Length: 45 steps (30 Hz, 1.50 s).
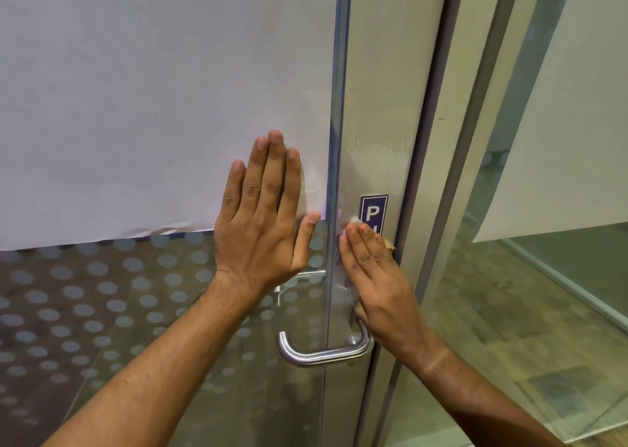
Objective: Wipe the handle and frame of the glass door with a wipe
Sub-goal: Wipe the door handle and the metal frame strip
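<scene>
A glass door (170, 310) with a dotted frosted band fills the left half. Its pale metal frame (377, 106) runs upright at the centre. A curved steel handle (319, 356) sticks out low on the frame. My left hand (265, 215) lies flat on the glass, fingers up, just left of the frame. My right hand (373, 276) presses a small white wipe (355, 221) against the frame, right above the handle; only the wipe's edges show past my fingertips.
A blue sign (373, 214) with white letters sits on the frame, partly covered by my right fingers. White paper (153, 90) covers the upper glass. To the right a second glass panel (543, 208) with a grey frame stands at an angle over wooden floor.
</scene>
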Tool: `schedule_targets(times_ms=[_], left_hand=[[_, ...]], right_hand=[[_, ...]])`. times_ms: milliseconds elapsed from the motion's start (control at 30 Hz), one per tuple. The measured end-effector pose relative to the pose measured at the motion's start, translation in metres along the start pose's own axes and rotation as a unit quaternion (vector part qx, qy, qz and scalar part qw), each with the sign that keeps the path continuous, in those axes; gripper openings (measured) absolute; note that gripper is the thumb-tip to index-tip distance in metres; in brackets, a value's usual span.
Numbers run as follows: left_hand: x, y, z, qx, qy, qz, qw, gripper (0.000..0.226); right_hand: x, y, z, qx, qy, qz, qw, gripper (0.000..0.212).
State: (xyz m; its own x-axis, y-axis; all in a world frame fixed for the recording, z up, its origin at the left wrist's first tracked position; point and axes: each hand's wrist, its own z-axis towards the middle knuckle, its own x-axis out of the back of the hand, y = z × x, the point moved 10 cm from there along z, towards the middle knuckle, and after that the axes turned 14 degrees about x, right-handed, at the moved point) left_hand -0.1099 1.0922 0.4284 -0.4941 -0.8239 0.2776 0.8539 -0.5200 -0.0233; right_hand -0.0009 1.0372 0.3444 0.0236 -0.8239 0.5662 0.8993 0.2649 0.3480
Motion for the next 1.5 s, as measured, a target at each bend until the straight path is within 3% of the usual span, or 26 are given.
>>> schedule_targets(times_ms=[133, 233, 333, 567, 800, 967, 1100, 1300, 1400, 1500], left_hand=[[-0.001, 0.002, -0.008, -0.008, -0.008, -0.003, 1.000, 0.076], [-0.001, 0.001, -0.008, -0.007, -0.006, 0.001, 1.000, 0.074], [-0.002, 0.001, -0.008, -0.006, -0.007, -0.003, 1.000, 0.074], [-0.003, 0.000, -0.008, -0.005, -0.008, -0.005, 1.000, 0.076], [-0.003, 0.000, -0.007, -0.007, -0.011, -0.005, 1.000, 0.075], [-0.003, 0.000, -0.008, -0.007, -0.009, -0.001, 1.000, 0.075], [-0.005, 0.001, -0.008, -0.007, -0.010, 0.004, 1.000, 0.074], [-0.004, -0.001, -0.008, 0.000, -0.010, 0.003, 1.000, 0.074], [-0.004, -0.001, -0.008, 0.001, -0.010, 0.005, 1.000, 0.076], [-0.003, 0.001, -0.008, -0.008, -0.006, 0.002, 1.000, 0.074]], right_hand=[[0.010, 0.005, 0.005, -0.072, 0.049, 0.034, 0.996, 0.080], [0.023, 0.020, 0.027, -0.135, 0.121, 0.061, 0.981, 0.068], [0.029, 0.022, 0.036, -0.122, 0.148, 0.048, 0.980, 0.058], [-0.011, -0.021, -0.009, 0.060, 0.001, 0.035, 0.998, 0.055], [-0.018, -0.022, -0.027, 0.122, -0.056, 0.020, 0.991, 0.049], [-0.013, -0.011, -0.020, 0.027, -0.022, 0.006, 0.999, 0.070], [-0.010, -0.007, -0.005, -0.027, 0.038, 0.050, 0.998, 0.067], [-0.024, -0.010, -0.032, 0.125, -0.099, 0.030, 0.987, 0.062], [-0.025, -0.005, -0.043, 0.100, -0.122, 0.047, 0.986, 0.061], [-0.026, -0.008, -0.036, 0.035, -0.098, 0.040, 0.994, 0.067]])
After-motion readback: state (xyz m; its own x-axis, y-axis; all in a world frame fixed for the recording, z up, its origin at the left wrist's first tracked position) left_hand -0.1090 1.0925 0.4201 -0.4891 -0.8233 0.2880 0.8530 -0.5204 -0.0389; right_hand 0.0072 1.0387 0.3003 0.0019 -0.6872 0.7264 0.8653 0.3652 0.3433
